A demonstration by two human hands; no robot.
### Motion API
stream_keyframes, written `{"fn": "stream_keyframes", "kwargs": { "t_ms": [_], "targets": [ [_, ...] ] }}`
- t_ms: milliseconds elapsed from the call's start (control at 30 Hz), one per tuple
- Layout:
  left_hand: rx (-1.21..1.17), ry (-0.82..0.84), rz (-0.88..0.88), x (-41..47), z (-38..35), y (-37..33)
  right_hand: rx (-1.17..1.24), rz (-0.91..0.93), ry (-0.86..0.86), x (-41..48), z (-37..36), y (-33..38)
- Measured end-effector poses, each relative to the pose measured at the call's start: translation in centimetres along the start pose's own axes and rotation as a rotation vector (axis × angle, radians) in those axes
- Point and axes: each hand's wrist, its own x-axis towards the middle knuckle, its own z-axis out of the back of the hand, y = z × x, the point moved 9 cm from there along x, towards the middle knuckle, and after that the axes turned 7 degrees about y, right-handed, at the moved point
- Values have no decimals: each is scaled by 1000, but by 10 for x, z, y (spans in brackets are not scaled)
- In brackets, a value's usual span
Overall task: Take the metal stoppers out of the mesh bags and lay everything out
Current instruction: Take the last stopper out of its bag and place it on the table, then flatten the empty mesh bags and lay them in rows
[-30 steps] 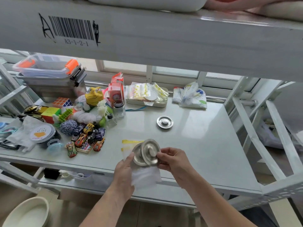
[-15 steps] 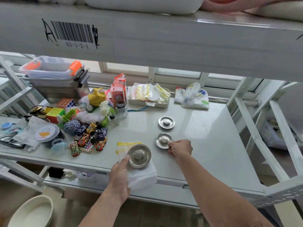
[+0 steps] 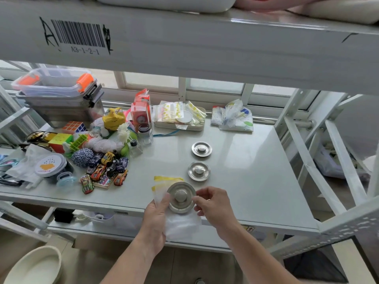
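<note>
While two round silver metal stoppers (image 3: 201,148) (image 3: 199,170) lie flat on the pale grey shelf top (image 3: 256,173), one behind the other and apart, a third round metal stopper (image 3: 181,197) is held up at the near edge. The left hand (image 3: 155,218) pinches its left rim together with a white mesh bag (image 3: 181,225) hanging below; the right hand (image 3: 214,203) has fingertips closed on the right rim. Two flat yellow-edged mesh bags (image 3: 164,182) lie just behind the held stopper.

To the left, a crowd — small toy cars (image 3: 106,171), a blue-and-white ball of twine (image 3: 82,157), colourful puzzle cubes (image 3: 74,127) and a clear lidded box with orange clips (image 3: 55,83) — fills that side. A tray of yellow-printed packets (image 3: 180,117) stands at the back. The white beam overhead (image 3: 205,44) blocks the upper view and bears a barcode label (image 3: 78,35) reading "A3-1-2-1".
</note>
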Motion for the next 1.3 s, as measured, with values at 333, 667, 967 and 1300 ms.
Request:
{"fn": "stream_keyframes", "kwargs": {
  "t_ms": [333,667,967,1300],
  "targets": [
    [-50,-183,-2,-2,33,1,372,-178,-148,8,30,-51],
    [-79,-161,-54,-5,53,-17,123,-261,-249,24,36,-67],
    [-23,119,-79,-10,13,-25,65,-51,-102,-4,32,2],
    [-28,146,-83,-9,-31,-21,714,-154,137,-22,11,-4]
  ]
}}
